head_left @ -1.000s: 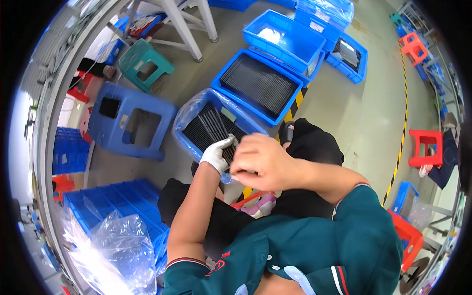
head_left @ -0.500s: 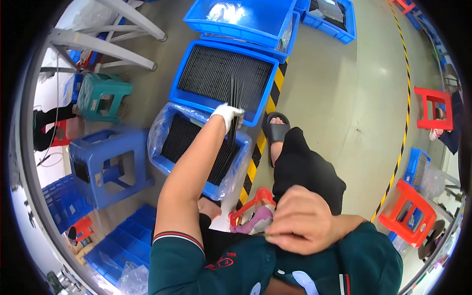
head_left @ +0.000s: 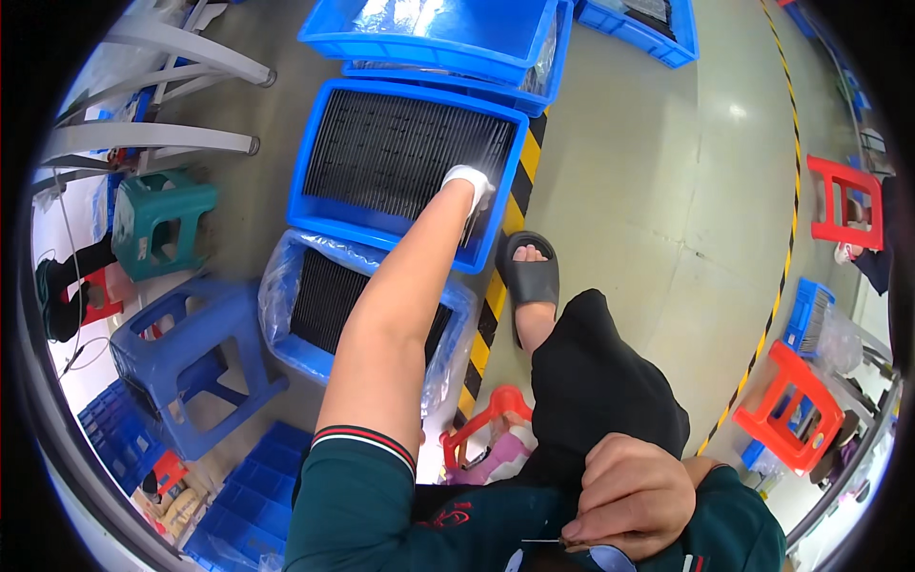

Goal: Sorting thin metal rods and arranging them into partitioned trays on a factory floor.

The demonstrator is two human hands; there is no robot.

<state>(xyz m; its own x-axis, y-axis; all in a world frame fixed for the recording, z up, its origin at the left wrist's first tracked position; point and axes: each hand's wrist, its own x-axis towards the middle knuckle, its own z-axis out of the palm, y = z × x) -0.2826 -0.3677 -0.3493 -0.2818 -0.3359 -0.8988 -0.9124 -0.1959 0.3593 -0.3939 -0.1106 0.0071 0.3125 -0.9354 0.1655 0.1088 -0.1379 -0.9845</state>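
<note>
My left hand [head_left: 467, 181], in a white glove, reaches into the right part of a blue crate [head_left: 319, 221] filled with rows of thin black strips [head_left: 391, 153]. Its fingers are curled down at a few black strips [head_left: 471, 229] near the crate's right front corner; the glove is slightly blurred and partly hides the grip. Close to my body, my bare right hand [head_left: 634, 491] is closed, thumb and fingers pinched together. A thin, light line shows by its fingertips, too small to name.
Nearer stands a plastic-lined blue crate [head_left: 272, 329] of black strips, partly under my left arm. Stacked blue crates [head_left: 429, 71] are beyond. Blue [head_left: 181, 353] and green stools [head_left: 157, 219] stand left, red stools [head_left: 791, 410] right. Yellow-black floor tape [head_left: 491, 315] runs beside the crates.
My left hand has moved from above the nearer crate, where it held several black strips upright, forward into the farther crate, lowering them. My right hand has shifted down and right, nearer my body.
</note>
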